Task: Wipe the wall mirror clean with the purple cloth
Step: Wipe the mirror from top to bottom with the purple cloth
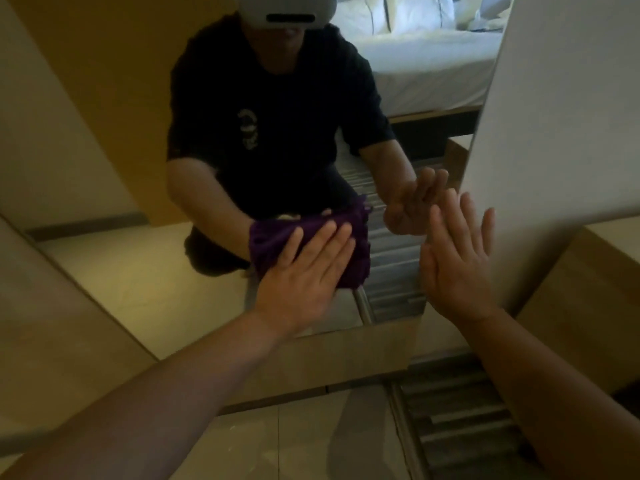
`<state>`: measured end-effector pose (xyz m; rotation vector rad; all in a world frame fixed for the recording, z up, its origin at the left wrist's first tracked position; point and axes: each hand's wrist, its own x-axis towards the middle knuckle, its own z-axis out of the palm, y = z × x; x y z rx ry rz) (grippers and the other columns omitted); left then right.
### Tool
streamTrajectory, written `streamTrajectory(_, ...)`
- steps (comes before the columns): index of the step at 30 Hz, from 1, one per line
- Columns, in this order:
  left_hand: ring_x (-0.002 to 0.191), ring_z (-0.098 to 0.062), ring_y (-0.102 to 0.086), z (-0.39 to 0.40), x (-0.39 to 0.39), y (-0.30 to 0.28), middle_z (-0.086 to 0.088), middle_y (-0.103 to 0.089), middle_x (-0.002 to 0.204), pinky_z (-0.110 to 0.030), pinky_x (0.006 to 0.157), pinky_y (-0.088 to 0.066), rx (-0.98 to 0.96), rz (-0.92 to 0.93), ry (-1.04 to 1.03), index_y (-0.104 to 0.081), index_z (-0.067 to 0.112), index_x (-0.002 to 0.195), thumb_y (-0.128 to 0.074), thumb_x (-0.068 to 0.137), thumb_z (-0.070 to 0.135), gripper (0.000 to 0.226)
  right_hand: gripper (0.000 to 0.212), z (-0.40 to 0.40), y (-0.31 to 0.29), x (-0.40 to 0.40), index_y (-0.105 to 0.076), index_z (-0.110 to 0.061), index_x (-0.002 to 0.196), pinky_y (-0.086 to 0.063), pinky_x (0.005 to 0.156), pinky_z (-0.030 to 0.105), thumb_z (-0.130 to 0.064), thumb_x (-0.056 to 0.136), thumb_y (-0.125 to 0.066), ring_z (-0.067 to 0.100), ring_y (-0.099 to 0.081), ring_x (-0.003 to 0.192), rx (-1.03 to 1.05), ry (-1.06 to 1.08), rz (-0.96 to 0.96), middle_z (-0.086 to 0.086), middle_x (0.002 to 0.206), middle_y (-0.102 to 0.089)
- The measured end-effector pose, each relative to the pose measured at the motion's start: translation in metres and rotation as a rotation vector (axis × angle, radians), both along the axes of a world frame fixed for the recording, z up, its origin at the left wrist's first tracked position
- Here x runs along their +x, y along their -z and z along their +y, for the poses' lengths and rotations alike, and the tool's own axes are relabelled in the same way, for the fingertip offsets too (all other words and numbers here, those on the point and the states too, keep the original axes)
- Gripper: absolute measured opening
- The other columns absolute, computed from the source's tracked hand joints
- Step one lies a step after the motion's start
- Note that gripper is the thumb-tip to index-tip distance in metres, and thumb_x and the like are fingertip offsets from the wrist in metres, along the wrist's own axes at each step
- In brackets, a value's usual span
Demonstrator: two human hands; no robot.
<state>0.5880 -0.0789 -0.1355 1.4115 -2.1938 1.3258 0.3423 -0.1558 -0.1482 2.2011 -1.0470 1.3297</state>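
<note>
Two bare forearms reach in from the bottom edge. The left hand (304, 271) lies flat, fingers spread, pressing the purple cloth (349, 244) against the lower part of the wall mirror (138, 265). The right hand (457, 258) is open and empty, fingers extended, held at the mirror's right edge, just beside its own reflection; whether it touches the glass cannot be told. Deeper in the reflection, a crouching person wears a dark shirt (277, 133) with a pale chest print too blurred to read, and a grey headset (287, 10). Behind is a bed (426, 53) with white linen.
</note>
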Motion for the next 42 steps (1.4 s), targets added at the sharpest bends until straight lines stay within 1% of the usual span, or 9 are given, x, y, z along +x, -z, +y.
streamTrajectory(6,0.148,-0.033,-0.018,-0.038,-0.06,-0.12,-0.014,-0.021,0.16,-0.056,0.117,-0.011,-0.183,0.132,0.003,-0.019,0.007,0.154,-0.038,0.1,0.031,0.062,0.052,-0.014,-0.017,-0.024,-0.023,-0.005,0.153,-0.001,0.122,0.055,-0.028,0.106,-0.028,0.028,-0.002,0.152,0.05,0.086,-0.05,0.018,0.161,-0.014)
streamTrajectory(11,0.146,-0.033,-0.022,-0.054,-0.083,-0.138,-0.013,-0.024,0.159,-0.054,0.117,-0.012,-0.253,0.13,0.012,-0.022,0.007,0.153,-0.031,0.104,0.028,0.055,0.054,-0.051,-0.048,-0.044,-0.017,-0.005,0.154,-0.002,0.121,0.055,-0.027,0.106,-0.027,0.029,-0.003,0.15,-0.041,0.138,-0.123,0.027,0.159,-0.02)
streamTrajectory(16,0.146,-0.032,-0.024,-0.066,-0.09,-0.09,-0.014,-0.026,0.158,-0.051,0.117,-0.012,-0.225,-0.054,0.079,-0.021,0.003,0.152,-0.021,0.104,0.023,0.053,0.052,-0.091,-0.041,-0.046,-0.024,0.0,0.151,-0.009,0.118,0.06,-0.025,0.106,-0.031,0.032,-0.01,0.147,-0.143,0.114,-0.11,0.033,0.154,-0.027)
streamTrajectory(21,0.147,-0.032,-0.019,-0.069,-0.089,-0.011,-0.016,-0.022,0.159,-0.048,0.118,-0.013,-0.119,-0.214,0.146,-0.021,0.0,0.152,-0.024,0.101,0.023,0.057,0.061,-0.114,-0.025,-0.041,-0.014,-0.005,0.154,-0.006,0.119,0.058,-0.029,0.105,-0.041,0.028,0.002,0.149,-0.203,0.131,-0.068,0.009,0.163,-0.001)
streamTrajectory(24,0.149,-0.036,-0.006,-0.055,-0.072,0.065,-0.018,-0.018,0.159,-0.049,0.121,0.001,0.054,-0.289,0.172,-0.026,-0.001,0.151,-0.037,0.092,0.02,0.063,0.057,-0.113,-0.029,-0.041,-0.018,-0.005,0.154,-0.004,0.12,0.054,-0.032,0.106,-0.032,0.027,-0.001,0.149,-0.168,0.147,-0.084,0.024,0.159,-0.016)
streamTrajectory(27,0.149,-0.038,0.0,-0.046,-0.06,0.119,-0.018,-0.01,0.161,-0.049,0.121,0.004,0.19,-0.329,0.133,-0.02,-0.003,0.151,-0.032,0.088,0.016,0.067,0.057,-0.11,-0.028,-0.041,-0.018,-0.006,0.155,-0.004,0.121,0.054,-0.035,0.107,-0.026,0.027,-0.002,0.149,-0.138,0.162,-0.072,0.028,0.157,-0.022)
streamTrajectory(30,0.148,-0.035,-0.005,-0.044,-0.062,0.125,-0.016,-0.012,0.161,-0.048,0.121,0.003,0.265,-0.323,0.111,-0.014,-0.004,0.151,-0.028,0.088,0.017,0.068,0.057,-0.109,-0.03,-0.038,-0.016,-0.008,0.155,-0.009,0.12,0.06,-0.034,0.107,-0.028,0.033,-0.006,0.149,-0.114,0.17,-0.072,0.028,0.157,-0.023)
streamTrajectory(37,0.146,-0.026,-0.024,-0.021,-0.053,0.111,-0.012,-0.031,0.156,-0.047,0.119,0.003,0.613,-0.315,0.118,-0.033,0.004,0.145,-0.021,0.086,0.021,0.063,0.059,-0.093,-0.038,-0.041,-0.016,-0.008,0.156,-0.009,0.121,0.06,-0.037,0.107,-0.026,0.043,-0.012,0.149,0.023,0.204,-0.003,0.025,0.161,-0.016)
streamTrajectory(42,0.149,-0.029,0.011,0.007,-0.035,0.106,-0.016,0.004,0.162,-0.045,0.107,0.03,0.738,-0.37,0.019,-0.004,0.001,0.153,-0.017,0.099,0.022,0.059,0.06,-0.081,-0.045,-0.043,-0.015,-0.009,0.157,-0.008,0.122,0.057,-0.042,0.107,-0.02,0.039,-0.008,0.151,0.107,0.227,0.05,0.022,0.164,-0.012)
